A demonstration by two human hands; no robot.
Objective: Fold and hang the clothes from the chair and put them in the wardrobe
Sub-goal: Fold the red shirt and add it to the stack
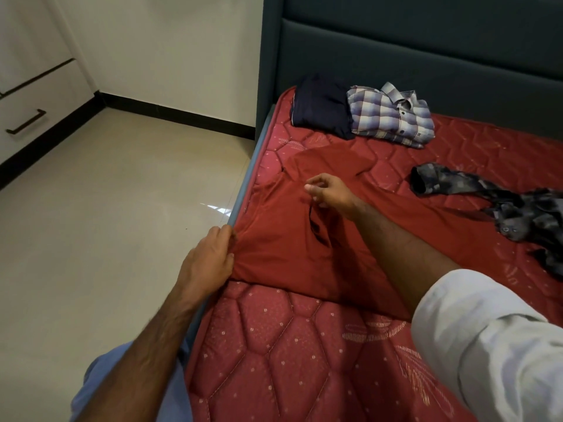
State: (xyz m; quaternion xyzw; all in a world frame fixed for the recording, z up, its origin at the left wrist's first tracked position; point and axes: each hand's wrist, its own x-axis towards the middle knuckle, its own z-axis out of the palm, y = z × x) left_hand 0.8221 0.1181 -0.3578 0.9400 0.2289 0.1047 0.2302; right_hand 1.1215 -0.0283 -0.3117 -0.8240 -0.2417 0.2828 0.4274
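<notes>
At the far left, drawers [33, 95] with a dark handle are seen against the wall, and a broad stretch of bare tiled floor [122, 208] lies between them and the bed edge [243, 184]. At that edge the red shirt [280, 239] is gripped by the left hand [210, 260], its fingers curled round a bunched corner. The shirt is spread flat on the quilted mattress [289, 345], close to the mattress's left border. Over the shirt's middle the right hand [329, 191] is held with fingers loosely curled and nothing grasped. Near the headboard [426, 56] a folded dark garment [320, 108] lies touching a folded plaid shirt [393, 117]. At the right a crumpled grey garment [518, 208] is spread, apart from the red shirt.
</notes>
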